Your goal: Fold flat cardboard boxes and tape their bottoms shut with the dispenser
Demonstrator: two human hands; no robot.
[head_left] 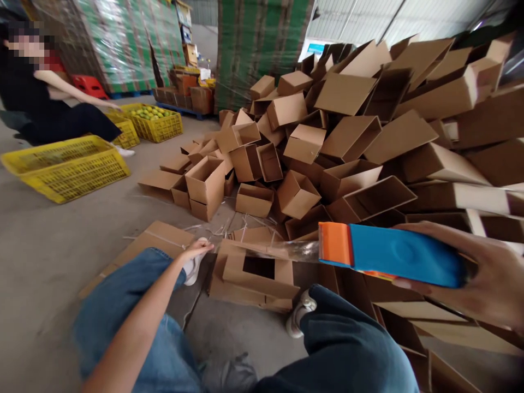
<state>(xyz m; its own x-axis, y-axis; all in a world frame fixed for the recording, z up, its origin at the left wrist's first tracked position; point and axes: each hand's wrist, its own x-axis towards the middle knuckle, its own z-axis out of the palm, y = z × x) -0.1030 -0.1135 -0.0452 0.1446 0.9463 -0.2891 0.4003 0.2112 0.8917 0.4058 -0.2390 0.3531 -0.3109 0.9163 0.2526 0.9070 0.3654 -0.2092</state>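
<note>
My right hand (487, 278) grips a blue tape dispenser (393, 254) with an orange head, held over my knees. A strip of clear tape (286, 250) stretches from it to the left. My left hand (199, 250) is closed on the far end of that tape, at the left edge of a small cardboard box (254, 278) standing on the floor between my feet. The box's top flaps are folded in, leaving a square opening in the middle.
A big heap of open cardboard boxes (368, 142) fills the right and centre. Flattened cardboard (153, 240) lies by my left leg. Yellow crates (69, 166) sit at left, one with green fruit (151, 113). Another person (49, 103) sits at far left.
</note>
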